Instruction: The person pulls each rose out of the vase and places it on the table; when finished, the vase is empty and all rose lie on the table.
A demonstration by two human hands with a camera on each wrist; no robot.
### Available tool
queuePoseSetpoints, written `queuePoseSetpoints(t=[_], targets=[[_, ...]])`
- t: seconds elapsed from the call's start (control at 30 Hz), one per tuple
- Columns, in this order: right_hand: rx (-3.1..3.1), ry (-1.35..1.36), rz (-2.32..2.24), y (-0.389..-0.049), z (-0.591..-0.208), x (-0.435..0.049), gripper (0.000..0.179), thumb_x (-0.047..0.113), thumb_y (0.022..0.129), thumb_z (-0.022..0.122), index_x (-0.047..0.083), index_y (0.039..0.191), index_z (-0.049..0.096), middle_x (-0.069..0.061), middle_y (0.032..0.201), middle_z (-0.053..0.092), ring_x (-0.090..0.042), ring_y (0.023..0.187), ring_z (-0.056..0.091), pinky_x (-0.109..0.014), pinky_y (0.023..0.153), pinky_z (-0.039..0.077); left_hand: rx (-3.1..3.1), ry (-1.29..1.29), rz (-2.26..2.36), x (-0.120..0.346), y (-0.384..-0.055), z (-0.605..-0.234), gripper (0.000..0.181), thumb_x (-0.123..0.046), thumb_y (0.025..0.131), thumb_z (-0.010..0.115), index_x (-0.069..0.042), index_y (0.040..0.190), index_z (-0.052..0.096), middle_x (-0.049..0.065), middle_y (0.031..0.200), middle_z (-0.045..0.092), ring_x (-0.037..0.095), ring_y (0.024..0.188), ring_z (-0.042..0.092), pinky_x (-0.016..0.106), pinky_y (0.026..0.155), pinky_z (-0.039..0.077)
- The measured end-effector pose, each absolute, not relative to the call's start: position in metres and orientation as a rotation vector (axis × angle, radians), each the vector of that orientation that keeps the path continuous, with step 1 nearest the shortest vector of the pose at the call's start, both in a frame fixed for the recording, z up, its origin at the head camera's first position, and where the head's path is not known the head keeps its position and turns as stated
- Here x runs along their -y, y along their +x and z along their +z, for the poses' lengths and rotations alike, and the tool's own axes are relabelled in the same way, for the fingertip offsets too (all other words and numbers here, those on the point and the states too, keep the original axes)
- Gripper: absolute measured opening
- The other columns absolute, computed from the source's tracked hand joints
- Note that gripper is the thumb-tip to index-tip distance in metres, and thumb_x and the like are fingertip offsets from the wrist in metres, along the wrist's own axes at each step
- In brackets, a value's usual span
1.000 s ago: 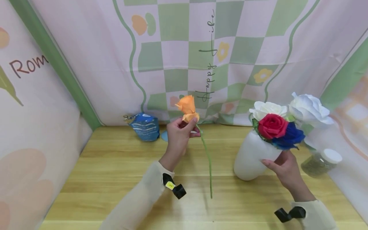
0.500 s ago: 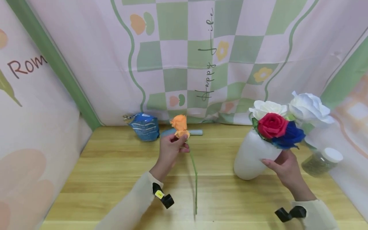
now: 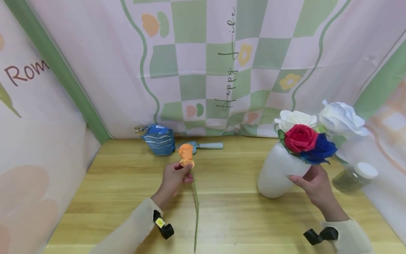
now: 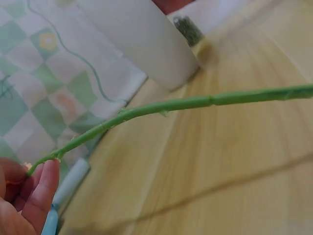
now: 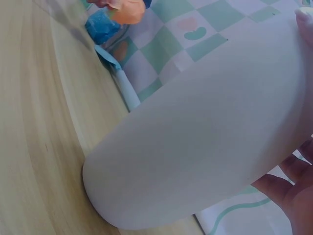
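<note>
An orange artificial rose [image 3: 185, 151] is pinched just under its bloom between the thumb and fingers of my left hand [image 3: 171, 180]. Its long green stem [image 4: 186, 103] hangs toward the table's front edge, and in the left wrist view a shadow lies on the wood beneath it. My right hand [image 3: 315, 190] grips the side of a white vase [image 3: 277, 173], thumb in front and the other fingers behind. The vase leans a little, its base on the table. It holds a red rose [image 3: 301, 138], a blue rose [image 3: 320, 150] and two white roses [image 3: 342, 118].
On the wooden table [image 3: 234, 211], a crumpled blue bag [image 3: 158, 141] stands at the back left. Beside it lies a small blue trowel [image 3: 209, 145] with a pale handle. A white-lidded jar [image 3: 352, 180] sits right of the vase. A checkered curtain [image 3: 219, 60] hangs behind.
My left hand has moved left and toward me with the orange rose, away from the vase, bringing the trowel into view. The right hand and vase have stayed put.
</note>
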State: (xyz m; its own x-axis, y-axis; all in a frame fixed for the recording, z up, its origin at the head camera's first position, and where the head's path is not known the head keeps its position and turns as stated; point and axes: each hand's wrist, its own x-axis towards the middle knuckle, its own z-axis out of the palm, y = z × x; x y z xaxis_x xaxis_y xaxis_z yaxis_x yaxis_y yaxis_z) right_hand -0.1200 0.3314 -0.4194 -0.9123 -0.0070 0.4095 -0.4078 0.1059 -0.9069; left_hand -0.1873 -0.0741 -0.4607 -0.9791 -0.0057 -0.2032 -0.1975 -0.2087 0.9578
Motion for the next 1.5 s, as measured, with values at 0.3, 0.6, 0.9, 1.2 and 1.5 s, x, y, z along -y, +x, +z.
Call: queuePoseSetpoints(t=[0.3,0.6,0.9,1.2,1.5], targets=[[2.086,0.410,1.874,-0.120,-0.418,-0.333,0.077,-0.023,0.080,0.062,0.008,0.148,0.043,0.011,0.135,0.061,0.001,0.115,0.062,-0.009,0.090,0.053,-2.021,-0.308,2.189,0.098,-0.190,-0.465,0.021,-0.004,0.090,0.073,0.012,0.099,0.065,0.005,0.064,0.065,0.010,0.051,0.064,0.029,0.051,0.060],[2.089,0.414,1.874,-0.121,-0.418,-0.332,0.077,-0.023,0.079,0.062,0.008,0.148,0.044,0.011,0.135,0.061,0.001,0.115,0.062,-0.009,0.091,0.052,-2.112,-0.378,2.029,0.117,-0.186,-0.468,0.015,-0.003,0.092,0.069,0.011,0.098,0.065,0.004,0.060,0.063,0.010,0.048,0.063,0.029,0.049,0.060],[2.085,0.412,1.885,-0.119,-0.420,-0.332,0.077,-0.023,0.080,0.062,0.010,0.147,0.044,0.012,0.133,0.062,0.002,0.114,0.062,-0.009,0.089,0.053,-2.165,-0.403,1.935,0.126,-0.184,-0.480,0.008,-0.001,0.088,0.071,0.006,0.089,0.067,0.005,0.062,0.063,0.010,0.047,0.062,0.030,0.048,0.059],[2.041,0.419,1.913,-0.120,-0.418,-0.331,0.075,-0.023,0.079,0.062,0.009,0.145,0.047,0.010,0.131,0.064,0.001,0.113,0.063,-0.010,0.089,0.053,-2.275,-0.400,1.811,0.134,-0.186,-0.478,0.016,-0.001,0.088,0.073,-0.001,0.078,0.059,0.006,0.067,0.060,0.012,0.048,0.062,0.032,0.048,0.060],[2.039,0.412,1.905,-0.120,-0.419,-0.331,0.075,-0.024,0.079,0.063,0.008,0.145,0.047,0.010,0.132,0.063,0.001,0.113,0.063,-0.009,0.090,0.053,-2.296,-0.388,1.722,0.138,-0.183,-0.483,0.030,-0.001,0.086,0.074,-0.007,0.068,0.051,0.007,0.062,0.061,0.013,0.045,0.063,0.035,0.047,0.060]])
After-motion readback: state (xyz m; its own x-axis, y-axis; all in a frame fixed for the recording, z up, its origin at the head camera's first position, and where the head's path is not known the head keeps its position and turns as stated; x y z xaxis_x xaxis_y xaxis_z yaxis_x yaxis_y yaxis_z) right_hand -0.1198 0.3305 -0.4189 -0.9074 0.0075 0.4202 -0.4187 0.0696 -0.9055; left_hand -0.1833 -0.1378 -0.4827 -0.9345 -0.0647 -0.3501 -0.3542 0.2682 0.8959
